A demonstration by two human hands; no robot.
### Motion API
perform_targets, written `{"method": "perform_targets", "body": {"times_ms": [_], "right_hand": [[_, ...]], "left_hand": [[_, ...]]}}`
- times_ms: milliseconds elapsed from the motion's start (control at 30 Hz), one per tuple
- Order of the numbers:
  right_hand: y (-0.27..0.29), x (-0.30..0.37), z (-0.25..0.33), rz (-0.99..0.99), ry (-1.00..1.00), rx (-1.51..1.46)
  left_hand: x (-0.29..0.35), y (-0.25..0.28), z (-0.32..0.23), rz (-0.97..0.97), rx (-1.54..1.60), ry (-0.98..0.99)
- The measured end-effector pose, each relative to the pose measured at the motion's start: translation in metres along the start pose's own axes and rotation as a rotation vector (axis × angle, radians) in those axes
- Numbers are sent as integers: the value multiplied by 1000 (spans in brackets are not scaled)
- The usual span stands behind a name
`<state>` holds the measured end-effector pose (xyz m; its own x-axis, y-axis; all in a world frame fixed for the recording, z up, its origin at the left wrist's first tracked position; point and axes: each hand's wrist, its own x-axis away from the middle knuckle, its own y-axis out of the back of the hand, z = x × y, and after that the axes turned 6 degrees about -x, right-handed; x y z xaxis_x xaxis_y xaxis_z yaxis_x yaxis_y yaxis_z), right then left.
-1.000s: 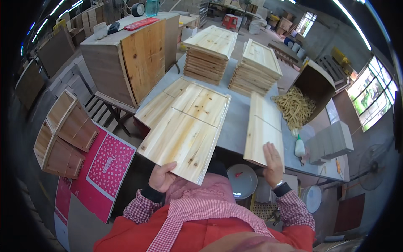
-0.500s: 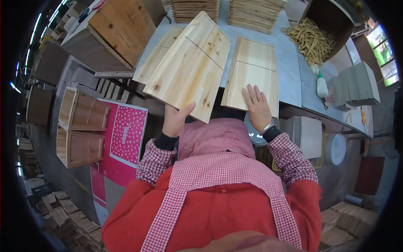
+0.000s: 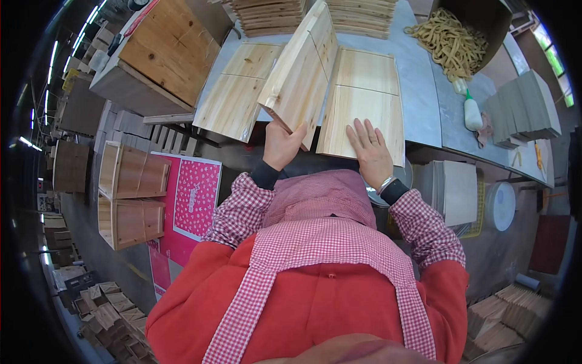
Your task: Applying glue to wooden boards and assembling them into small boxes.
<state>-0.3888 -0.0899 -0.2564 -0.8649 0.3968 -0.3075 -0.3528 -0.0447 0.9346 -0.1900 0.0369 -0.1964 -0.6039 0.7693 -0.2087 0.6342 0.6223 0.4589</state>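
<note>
My left hand (image 3: 284, 145) grips the near end of a tilted wooden panel (image 3: 303, 79), its thumb on the panel's right face. The panel stands steeply on edge and has a dark groove across it. My right hand (image 3: 370, 145), fingers stretched, lies flat on the near part of a second grooved panel (image 3: 364, 91), which rests on the table and juts past its edge. To the left, a third pale panel (image 3: 239, 85) lies flat, partly covered by the raised one.
Stacks of panels (image 3: 357, 17) stand at the table's back. A box of tan strips (image 3: 448, 45), a white glue bottle (image 3: 471, 112) and grey boards (image 3: 524, 109) are at right. Wooden crates (image 3: 136, 221) sit at left, beside a wooden cabinet (image 3: 173, 51).
My left hand has moved right and turned the held panel up from a flatter tilt to nearly on edge. More of the left panel shows. My right hand stays on its panel.
</note>
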Motion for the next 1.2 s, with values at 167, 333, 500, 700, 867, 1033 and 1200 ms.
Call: {"method": "perform_targets", "body": {"times_ms": [167, 333, 500, 700, 867, 1033, 1200], "right_hand": [[-2, -1, -2, 11, -14, -18], [2, 1, -2, 12, -9, -51], [3, 3, -2, 1, -51, -17], [20, 12, -43, -135, -28, -184], [77, 44, -200, -755, -485, -63], [88, 123, -322, -607, -917, 292], [103, 65, -340, -164, -987, 181]], "left_hand": [[-3, -11, -12, -1, -40, 15], [-1, -26, -7, -33, -61, -94], [-3, -34, -15, 4, -208, -137], [0, -29, -6, 23, -123, -95], [2, -37, -11, -38, 95, -76], [6, -38, -16, -44, 111, -59], [14, -24, -20, -80, 102, 58]]}}
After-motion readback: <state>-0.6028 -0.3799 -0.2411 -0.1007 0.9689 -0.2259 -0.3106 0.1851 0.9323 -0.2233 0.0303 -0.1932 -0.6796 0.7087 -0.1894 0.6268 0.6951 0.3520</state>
